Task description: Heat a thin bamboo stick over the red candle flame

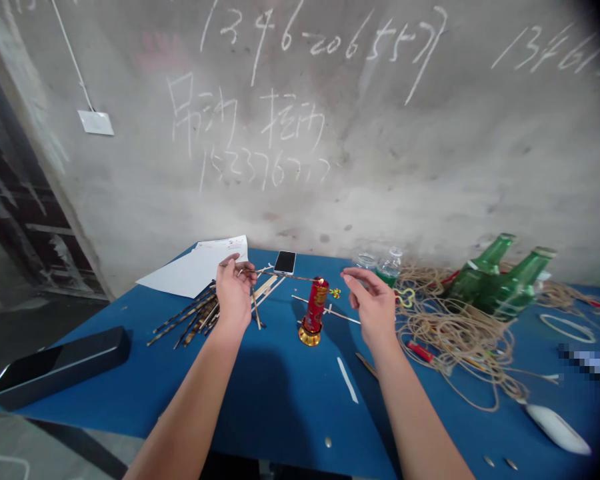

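Observation:
My left hand is closed round one end of a thin dark stick, which reaches right to the top of a red candle. The candle stands upright on a gold base, with a small bright spot at its top by the stick. On the candle's other side is my right hand, its thumb and forefinger drawn together at about the height of the candle top. Whether anything is between these fingertips is too small to tell. Several scorched sticks lie beneath and left of my left hand, with paler strips beside them.
Tangled twine surrounds two green bottles on the blue table's right side. A red lighter lies by it. A phone, white papers and a glass jar sit at the back. A dark box-shaped device lies left.

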Motion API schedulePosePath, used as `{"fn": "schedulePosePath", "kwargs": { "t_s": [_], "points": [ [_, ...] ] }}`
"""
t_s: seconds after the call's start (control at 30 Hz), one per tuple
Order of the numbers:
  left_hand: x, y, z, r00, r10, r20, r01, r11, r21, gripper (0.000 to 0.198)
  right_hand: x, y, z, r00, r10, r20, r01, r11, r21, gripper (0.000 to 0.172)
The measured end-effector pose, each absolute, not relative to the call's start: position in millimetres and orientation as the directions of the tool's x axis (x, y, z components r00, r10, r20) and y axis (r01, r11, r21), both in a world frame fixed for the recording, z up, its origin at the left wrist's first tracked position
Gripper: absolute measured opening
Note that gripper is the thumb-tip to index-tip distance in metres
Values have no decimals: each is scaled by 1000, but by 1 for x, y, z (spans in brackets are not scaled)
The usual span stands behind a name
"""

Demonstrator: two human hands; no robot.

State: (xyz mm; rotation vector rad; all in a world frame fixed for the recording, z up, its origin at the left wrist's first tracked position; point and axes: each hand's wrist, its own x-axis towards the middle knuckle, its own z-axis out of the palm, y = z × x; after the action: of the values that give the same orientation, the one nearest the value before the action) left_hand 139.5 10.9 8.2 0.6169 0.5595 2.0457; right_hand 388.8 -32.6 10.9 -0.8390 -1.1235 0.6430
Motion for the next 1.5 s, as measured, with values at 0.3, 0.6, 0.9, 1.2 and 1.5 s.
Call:
{"fn": "schedulePosePath", "kwargs": {
  "t_s": [0.3, 0.6, 0.9, 1.2, 1.5],
  "points": [
    [142, 8, 11, -468, 852, 233, -627, -506, 592, 34, 389, -32, 12, 317, 803, 505, -30, 540, -841, 29],
    [144, 8, 9, -458, 875, 158, -645, -450, 618, 33, 389, -32, 12, 316, 801, 509, -49, 549, -834, 27],
    [145, 8, 9, -467, 872, 148, -630, -446, 636, 35, 390, -32, 11, 316, 801, 508, -30, 544, -839, 28],
    [145, 8, 8, -475, 870, 135, -635, -444, 632, 31, 390, -32, 12, 312, 798, 515, -47, 554, -831, 24],
    [145, 8, 10, -482, 868, 121, -633, -440, 637, 26, 390, -33, 12, 312, 803, 507, -54, 548, -835, 23]
  ]
}}
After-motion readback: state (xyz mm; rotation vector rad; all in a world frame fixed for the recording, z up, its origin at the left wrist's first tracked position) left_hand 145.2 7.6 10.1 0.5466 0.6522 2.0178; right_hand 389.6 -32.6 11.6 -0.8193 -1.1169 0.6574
